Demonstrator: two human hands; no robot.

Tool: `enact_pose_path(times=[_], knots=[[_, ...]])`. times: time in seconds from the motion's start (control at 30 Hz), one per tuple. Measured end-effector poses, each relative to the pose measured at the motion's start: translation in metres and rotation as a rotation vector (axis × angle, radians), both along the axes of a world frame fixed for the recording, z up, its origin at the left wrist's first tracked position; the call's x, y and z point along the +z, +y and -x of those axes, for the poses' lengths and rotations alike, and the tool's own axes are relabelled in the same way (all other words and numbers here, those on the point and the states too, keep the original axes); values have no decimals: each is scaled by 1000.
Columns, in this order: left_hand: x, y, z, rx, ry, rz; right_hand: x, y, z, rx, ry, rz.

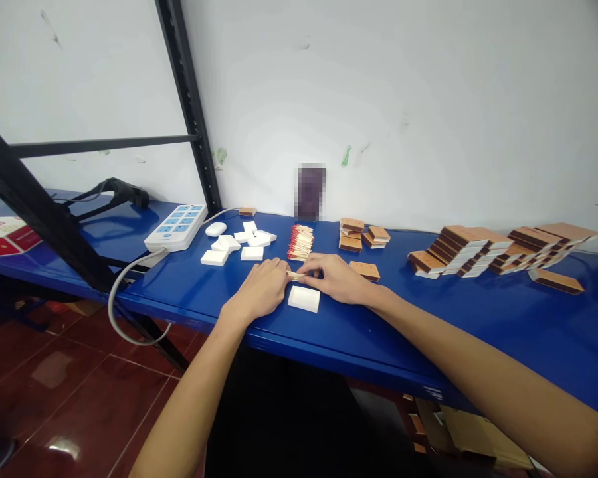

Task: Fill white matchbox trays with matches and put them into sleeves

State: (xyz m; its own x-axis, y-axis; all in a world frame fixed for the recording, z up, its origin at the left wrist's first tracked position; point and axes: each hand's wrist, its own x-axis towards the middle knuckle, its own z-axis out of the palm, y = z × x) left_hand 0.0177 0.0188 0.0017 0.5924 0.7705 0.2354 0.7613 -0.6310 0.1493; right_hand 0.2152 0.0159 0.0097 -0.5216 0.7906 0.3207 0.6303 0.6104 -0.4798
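Between my left hand point(265, 287) and my right hand point(335, 275) lies a small bunch of matches point(295, 275), its ends pinched by the fingers of both. Just in front of them rests a white matchbox tray point(303, 299), its inside facing up. Beyond my fingers is a pile of red-tipped matches point(300, 241), heads mostly to the left. Several white matchbox trays point(252, 253) are scattered to the left of the pile. An orange-brown matchbox sleeve point(365, 270) lies just past my right wrist.
Matchboxes point(351, 236) are stacked behind my right hand, with larger stacks point(461, 249) further right. At left are a power strip point(177, 227) with a cable, a white mouse-like object point(216, 229) and a black shelf post point(192, 99). The blue table's front edge point(329, 362) is near me.
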Motion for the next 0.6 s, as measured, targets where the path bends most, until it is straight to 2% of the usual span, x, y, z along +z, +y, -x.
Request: enact_pose_path(times=[0.33,0.6], knots=[[3,-3,0,-13,-37,1,-1,0,1,-39,-13,-7],[4,-3,1,-24,-86,35,-5,4,-1,-15,-142,-89]])
